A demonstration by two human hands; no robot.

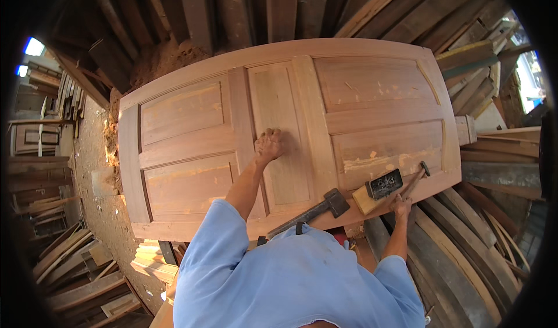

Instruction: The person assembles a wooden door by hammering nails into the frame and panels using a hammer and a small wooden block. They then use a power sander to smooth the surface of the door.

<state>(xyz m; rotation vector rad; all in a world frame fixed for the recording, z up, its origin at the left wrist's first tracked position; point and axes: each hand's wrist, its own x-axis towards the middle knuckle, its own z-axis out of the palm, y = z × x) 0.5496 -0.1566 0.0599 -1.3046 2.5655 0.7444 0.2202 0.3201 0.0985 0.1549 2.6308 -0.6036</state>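
Note:
A large panelled wooden door (239,107) lies flat in front of me. My left hand (271,145) is over its narrow middle panel, its fingers curled closed; whether something small is inside cannot be seen. At the near right edge, my right hand (402,206) is closed round the handle of a hammer (414,182), whose dark head points away from me over the door. Left of it sits a black tray of nails (385,184), next to a yellowish wood block (364,200). A heavy dark-headed mallet (335,203) lies along the near edge.
Stacked curved boards (447,258) crowd the right side, and dark planks (235,14) lean beyond the door. More timber (81,290) is piled at the lower left, beside the dirt floor (96,148). Thin wood shavings (372,153) are scattered on the door's panels.

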